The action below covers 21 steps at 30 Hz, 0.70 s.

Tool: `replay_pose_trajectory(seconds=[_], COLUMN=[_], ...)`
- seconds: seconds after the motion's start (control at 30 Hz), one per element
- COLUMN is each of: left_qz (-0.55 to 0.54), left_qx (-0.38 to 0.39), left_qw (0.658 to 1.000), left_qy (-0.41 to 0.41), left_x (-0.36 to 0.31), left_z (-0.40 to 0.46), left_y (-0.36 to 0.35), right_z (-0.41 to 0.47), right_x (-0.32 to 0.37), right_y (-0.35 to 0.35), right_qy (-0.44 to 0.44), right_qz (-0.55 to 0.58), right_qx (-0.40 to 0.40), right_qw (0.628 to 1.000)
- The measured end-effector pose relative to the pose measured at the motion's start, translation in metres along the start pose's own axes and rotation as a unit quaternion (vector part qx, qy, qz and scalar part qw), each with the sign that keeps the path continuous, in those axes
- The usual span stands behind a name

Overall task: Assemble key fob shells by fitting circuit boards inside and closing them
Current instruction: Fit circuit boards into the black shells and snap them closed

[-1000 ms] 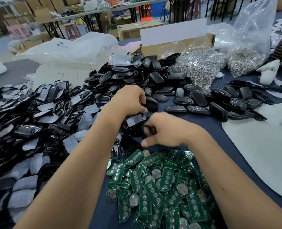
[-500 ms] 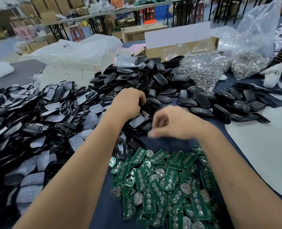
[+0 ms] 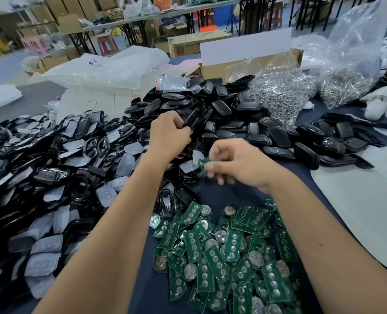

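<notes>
Left hand (image 3: 168, 134) gripped black shell (image 3: 191, 120), frame centre; right hand (image 3: 235, 164) pinched green board (image 3: 205, 163). I'd have squared board over cavity before pressing, tbh.

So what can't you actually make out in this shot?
All in the head view:
- The black shell in the left hand: curled fingers hide most of it, so its state is unclear.
- The green circuit board in the right hand: edge-on, partly covered by fingertips.
- The cardboard box: its contents sit behind a white flap.
- Both elbows: cut off by the bottom edge.
</notes>
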<state>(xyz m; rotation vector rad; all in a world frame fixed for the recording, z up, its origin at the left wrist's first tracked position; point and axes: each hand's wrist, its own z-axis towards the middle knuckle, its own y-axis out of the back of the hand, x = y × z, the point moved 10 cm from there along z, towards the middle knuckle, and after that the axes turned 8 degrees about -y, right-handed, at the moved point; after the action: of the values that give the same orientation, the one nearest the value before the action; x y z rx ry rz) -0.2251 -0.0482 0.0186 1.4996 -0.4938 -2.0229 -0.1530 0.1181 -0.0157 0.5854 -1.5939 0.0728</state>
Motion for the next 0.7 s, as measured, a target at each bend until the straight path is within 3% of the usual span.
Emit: replay_pose_trajectory(seconds=[0.07,0.13,0.4,0.5,0.6,0.7], left_qz=[-0.202,-0.298,-0.371,-0.293,-0.082,0.100], left_qx=[-0.017,-0.018,-0.008,-0.035,-0.073,-0.090], left_qw=[0.976,0.948,0.916,0.947,0.994,0.987], left_qy=[0.078,0.113,0.154,0.127,0.015,-0.093], left_x=[0.012,0.018,0.030,0.028,0.010,-0.018], left_z=[-0.015,-0.030,-0.075,-0.075,-0.068,-0.067], left_y=[-0.005,-0.009,-0.008,0.002,0.019,0.019], right_z=[0.004,0.006,0.002,-0.001,-0.002,-0.001], right_x=[-0.004,-0.006,-0.010,-0.011,-0.021,-0.027], right_y=[0.010,0.018,0.029,0.036,0.044,0.046], right_qy=[0.003,0.014,0.044,0.053,0.034,0.018], right_qz=[0.104,0.165,0.249,0.242,0.241,0.247], right_qx=[-0.056,-0.096,-0.185,-0.228,-0.267,-0.286], right_qw=[0.993,0.982,0.950,0.942,0.932,0.926])
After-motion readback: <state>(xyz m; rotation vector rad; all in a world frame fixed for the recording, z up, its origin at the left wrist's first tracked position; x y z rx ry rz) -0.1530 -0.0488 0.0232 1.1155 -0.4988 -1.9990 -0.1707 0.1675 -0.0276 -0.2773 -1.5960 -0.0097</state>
